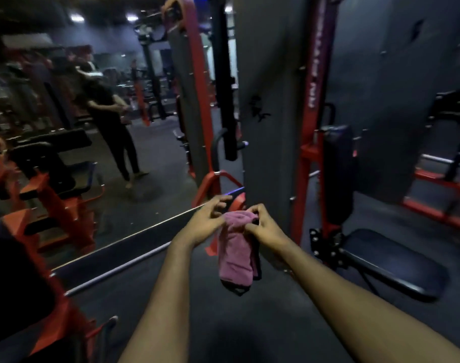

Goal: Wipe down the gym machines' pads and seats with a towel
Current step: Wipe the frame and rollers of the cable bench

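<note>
A pink towel (235, 247) hangs folded in front of me at centre frame. My right hand (263, 226) pinches its top edge with curled fingers. My left hand (206, 218) is at the towel's left top edge, fingers spread and bent; its grip on the cloth is unclear. To the right stands a machine with a dark seat pad (391, 263) and an upright dark back pad (337, 174) on a red frame (306, 163).
A wall mirror (98, 158) fills the left side, reflecting a standing person and red machines. Another red-and-black machine (53, 310) sits at lower left. Grey weight-stack shrouds (265, 100) rise ahead. Dark rubber floor (223, 323) lies below my arms.
</note>
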